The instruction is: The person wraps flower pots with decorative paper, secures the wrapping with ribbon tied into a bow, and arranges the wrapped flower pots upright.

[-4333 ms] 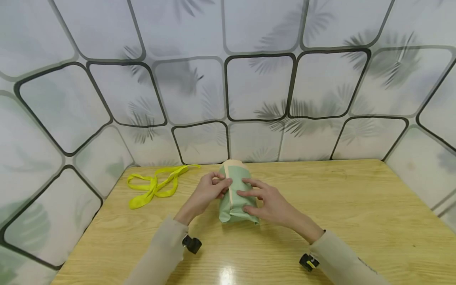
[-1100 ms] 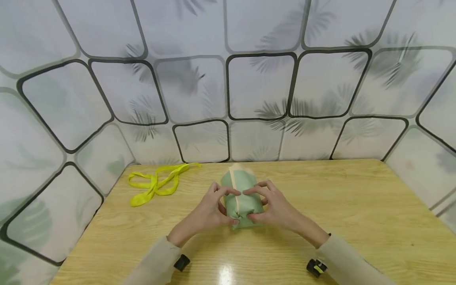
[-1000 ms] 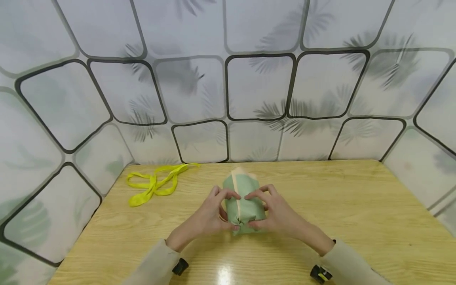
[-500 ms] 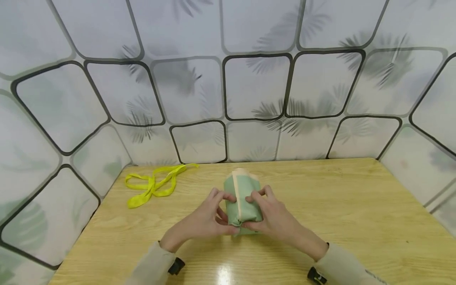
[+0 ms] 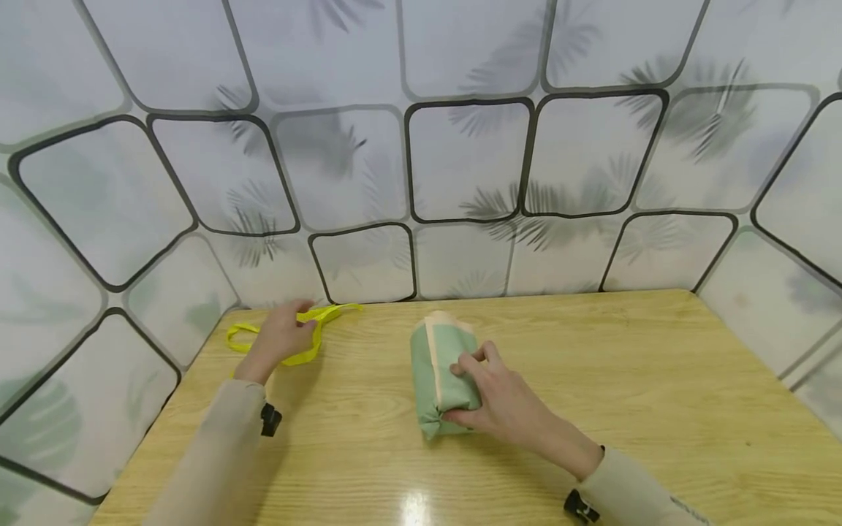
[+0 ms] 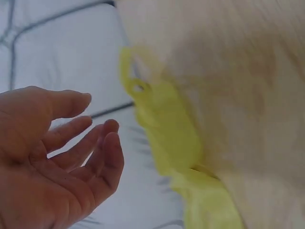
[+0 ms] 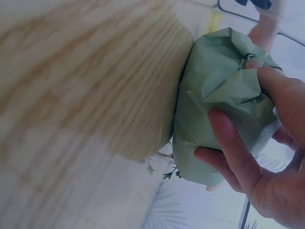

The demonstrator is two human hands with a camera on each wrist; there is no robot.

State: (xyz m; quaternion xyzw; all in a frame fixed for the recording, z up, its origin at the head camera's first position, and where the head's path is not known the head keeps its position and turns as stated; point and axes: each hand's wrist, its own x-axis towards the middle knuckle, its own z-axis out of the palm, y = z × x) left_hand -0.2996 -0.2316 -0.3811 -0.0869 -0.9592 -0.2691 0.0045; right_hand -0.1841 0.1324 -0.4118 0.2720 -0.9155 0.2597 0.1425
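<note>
A green paper-wrapped bundle point(image 5: 422, 369) with a cream strip along its top lies near the middle of the table. My right hand point(image 5: 509, 400) holds its near right corner, thumb on the crumpled folded end and fingers spread over the side. In the right wrist view, the thumb presses the gathered folds of the bundle point(image 7: 200, 102). My left hand point(image 5: 279, 337) hovers over a yellow ribbon point(image 5: 304, 356) at the back left. The left wrist view has this hand point(image 6: 71, 148) with fingers loosely bent and nothing between them, apart from the ribbon point(image 6: 171, 131).
The wooden table point(image 5: 625, 365) meets a patterned fabric wall point(image 5: 467, 256) along its back edge. More of that fabric rises close by on the left and right sides. Each wrist carries a small black camera.
My left hand has let go of the bundle and moved left and back to the yellow ribbon. My right hand has kept its hold. Earlier, both hands pressed the bundle's near end into folds.
</note>
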